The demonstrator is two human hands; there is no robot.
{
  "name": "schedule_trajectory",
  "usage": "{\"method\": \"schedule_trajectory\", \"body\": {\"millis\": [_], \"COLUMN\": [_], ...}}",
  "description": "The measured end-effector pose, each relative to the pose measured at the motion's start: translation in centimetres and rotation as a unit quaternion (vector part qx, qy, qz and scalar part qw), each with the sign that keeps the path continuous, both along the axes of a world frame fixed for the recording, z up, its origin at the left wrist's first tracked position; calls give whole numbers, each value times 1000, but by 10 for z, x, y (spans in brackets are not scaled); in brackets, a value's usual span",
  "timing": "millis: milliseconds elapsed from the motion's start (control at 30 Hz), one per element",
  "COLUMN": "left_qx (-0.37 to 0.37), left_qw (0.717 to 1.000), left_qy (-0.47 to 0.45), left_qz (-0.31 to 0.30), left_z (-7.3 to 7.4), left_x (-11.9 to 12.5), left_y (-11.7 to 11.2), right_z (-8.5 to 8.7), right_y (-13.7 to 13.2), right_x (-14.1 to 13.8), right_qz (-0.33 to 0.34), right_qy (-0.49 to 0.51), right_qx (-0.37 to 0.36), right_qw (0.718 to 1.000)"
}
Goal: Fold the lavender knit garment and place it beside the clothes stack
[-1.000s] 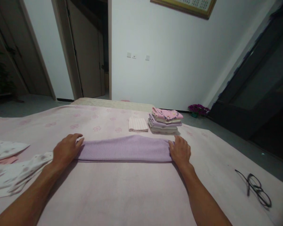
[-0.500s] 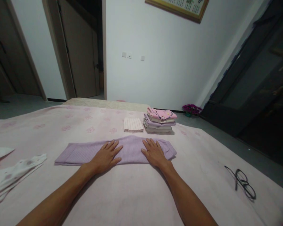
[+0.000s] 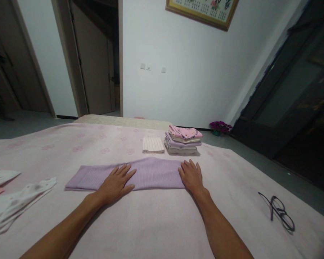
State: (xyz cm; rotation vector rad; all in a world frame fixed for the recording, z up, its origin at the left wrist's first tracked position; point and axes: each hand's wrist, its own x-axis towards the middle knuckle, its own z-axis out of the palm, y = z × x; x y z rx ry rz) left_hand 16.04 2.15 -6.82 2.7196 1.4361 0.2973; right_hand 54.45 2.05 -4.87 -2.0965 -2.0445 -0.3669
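A ribbed lilac garment (image 3: 153, 174) lies folded into a long flat strip across the pink cloth (image 3: 151, 223) in front of me. My left hand (image 3: 117, 182) rests on it left of its middle, palm down with the fingers spread. On its right end lies my right hand (image 3: 191, 176), also palm down and open, covering the edge there. Just beyond the strip sits a small folded striped cloth (image 3: 153, 145). Beside that stands a stack of folded clothes (image 3: 183, 141) with a pink printed piece on top.
Black-framed glasses (image 3: 279, 212) lie at the right. White patterned clothes (image 3: 18, 205) are spread at the left edge, near another white piece (image 3: 1, 178). Purple flowers (image 3: 220, 126) stand on the floor past the far right edge. A door (image 3: 93, 61) is at the back left.
My right hand has slid right to the end of the lilac garment, whose crumpled right end now looks flatter. My left hand has shifted slightly left. The view has tilted up a little.
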Motion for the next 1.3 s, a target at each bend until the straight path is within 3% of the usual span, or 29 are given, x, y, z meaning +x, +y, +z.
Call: {"method": "schedule_trajectory", "body": {"millis": [67, 167, 333, 533, 667, 733, 900, 1067, 1167, 1300], "left_qx": [2, 6, 11, 30, 48, 59, 91, 108, 88, 38], "left_qw": [1000, 1000, 1000, 998, 996, 995, 987, 981, 986, 995], "left_qy": [3, 0, -7, -23, -46, -74, -122, -129, -118, -84], "left_qz": [2, 1, 1, 52, 57, 43, -47, -100, -82, 21], "left_z": [0, 1, -1, -9, -14, -13, 1, 18, 32, 51], "left_x": [1, 1, -3, -15, -20, -21, -13, 18, 45, 75], "left_y": [-1, -1, -1, 3, 5, 3, -9, -21, -21, -4], "right_z": [2, 1, -5, -10, -3, 7, 30, 41, 50, 67], "right_y": [-1, -1, 3, 2, -4, -9, -20, -22, -16, -3], "right_x": [-7, -14, -6, 3, -4, -10, -18, -11, -13, -17], "right_qz": [42, 98, 54, 47, 145, 217, 271, 236, 229, 219], "right_qy": [10, 17, 15, 37, 116, 155, 170, 195, 202, 181], "right_qx": [21, -11, -78, -29, 61, 56, -53, -110, -90, -17], "right_qw": [999, 995, 995, 998, 981, 962, 946, 945, 948, 959]}}
